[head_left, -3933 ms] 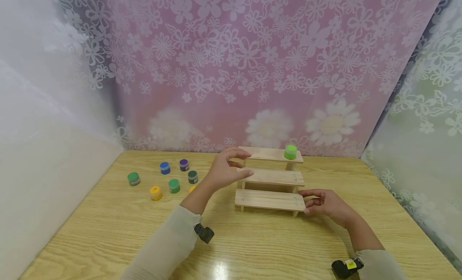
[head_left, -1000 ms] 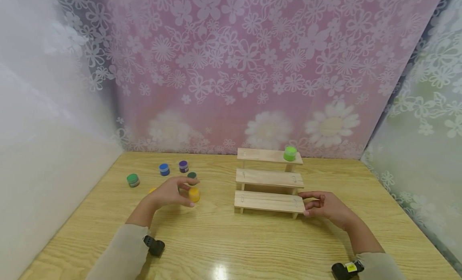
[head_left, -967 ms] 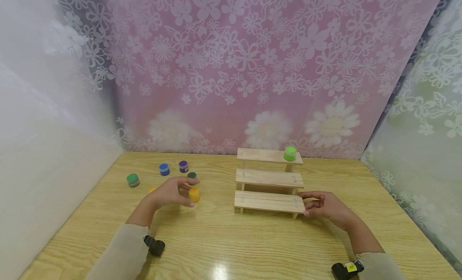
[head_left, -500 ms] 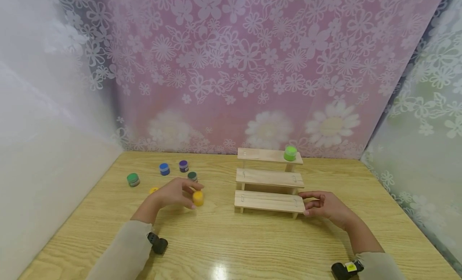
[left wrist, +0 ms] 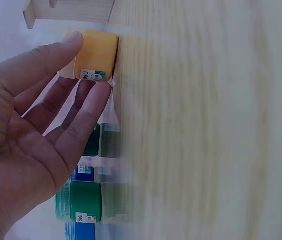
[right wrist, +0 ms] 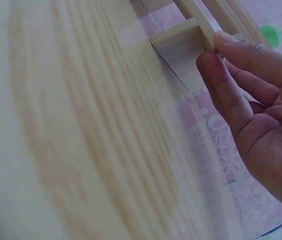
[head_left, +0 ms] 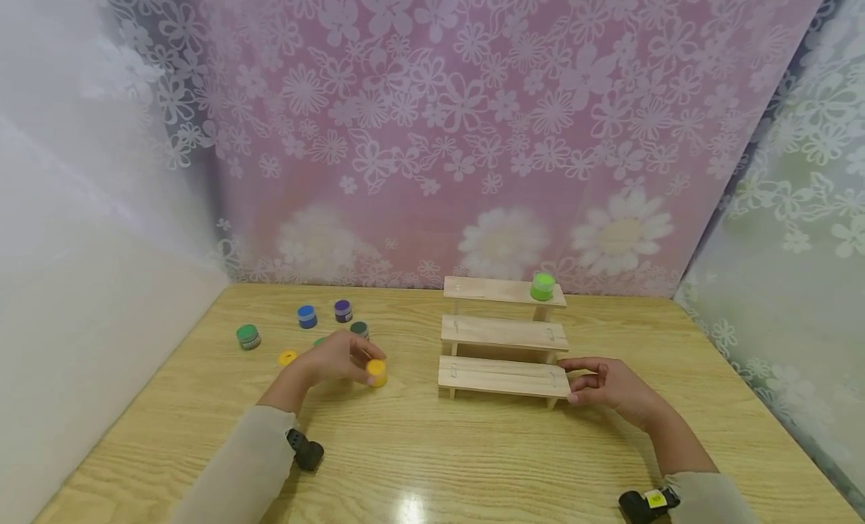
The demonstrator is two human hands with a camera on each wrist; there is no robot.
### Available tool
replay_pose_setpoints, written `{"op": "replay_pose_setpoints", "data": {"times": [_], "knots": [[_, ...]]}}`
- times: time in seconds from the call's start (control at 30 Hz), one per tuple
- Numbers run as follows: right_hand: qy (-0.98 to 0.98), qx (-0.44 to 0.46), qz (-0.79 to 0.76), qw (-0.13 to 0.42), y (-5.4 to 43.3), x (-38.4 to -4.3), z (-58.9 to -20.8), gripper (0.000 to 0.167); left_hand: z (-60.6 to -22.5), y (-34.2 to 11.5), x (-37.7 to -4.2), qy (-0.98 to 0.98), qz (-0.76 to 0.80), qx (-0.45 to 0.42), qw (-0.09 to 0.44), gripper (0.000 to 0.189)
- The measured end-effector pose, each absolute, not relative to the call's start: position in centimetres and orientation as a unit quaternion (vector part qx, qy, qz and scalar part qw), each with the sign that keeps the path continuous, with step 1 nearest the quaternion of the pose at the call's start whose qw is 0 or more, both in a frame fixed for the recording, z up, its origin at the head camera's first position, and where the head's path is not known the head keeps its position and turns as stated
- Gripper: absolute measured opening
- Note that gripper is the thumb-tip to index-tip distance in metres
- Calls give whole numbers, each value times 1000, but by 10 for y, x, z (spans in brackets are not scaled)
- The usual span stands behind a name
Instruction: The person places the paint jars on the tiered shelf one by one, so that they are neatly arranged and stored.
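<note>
The left hand (head_left: 334,357) pinches the yellow jar (head_left: 377,373) low over the table (head_left: 419,449), thumb against fingers, probably for a sure hold on something small and round; a blue jar (head_left: 307,317) sits beyond it. Well to its right, the right hand (head_left: 611,389) holds the end of the wooden stand (head_left: 503,377), thumb nearest, seemingly steadying it.

Two yellow jars (head_left: 378,371) (head_left: 288,358), two green jars (head_left: 248,338) (head_left: 320,342), one dark green jar (head_left: 360,329), one light green jar (head_left: 543,287), one blue jar (head_left: 307,317) and one purple jar (head_left: 343,311) make eight jars in all. One bench (head_left: 473,456) carries one wooden stand (head_left: 513,335), and that stand has three shelves (head_left: 493,290) (head_left: 496,331) (head_left: 500,377). The person's grips come to two, one left grip (head_left: 331,360) and one right grip (head_left: 611,386), with two pale sleeves (head_left: 243,464) (head_left: 709,498) and two black wrist cameras (head_left: 308,453) (head_left: 638,507), while three large daisies (head_left: 320,235) (head_left: 503,242) (head_left: 622,227) show on the one pink cloth (head_left: 446,96) behind.
</note>
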State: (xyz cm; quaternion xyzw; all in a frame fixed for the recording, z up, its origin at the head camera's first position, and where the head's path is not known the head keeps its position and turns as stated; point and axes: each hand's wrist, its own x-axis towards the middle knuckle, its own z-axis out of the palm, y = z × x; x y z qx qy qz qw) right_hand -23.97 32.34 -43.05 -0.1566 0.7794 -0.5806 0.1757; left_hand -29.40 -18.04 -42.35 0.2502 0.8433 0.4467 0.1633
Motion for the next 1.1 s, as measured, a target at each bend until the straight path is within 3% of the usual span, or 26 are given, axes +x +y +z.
{"op": "replay_pose_setpoints", "data": {"times": [0.57, 1.1], "knots": [[784, -151, -578, 168, 323, -239, -433, 67, -415, -174, -289, 838, 478, 217, 146, 47], [780, -157, -583, 165, 324, -239, -431, 66, -393, -155, -282, 808, 522, 255, 99, 40]]}}
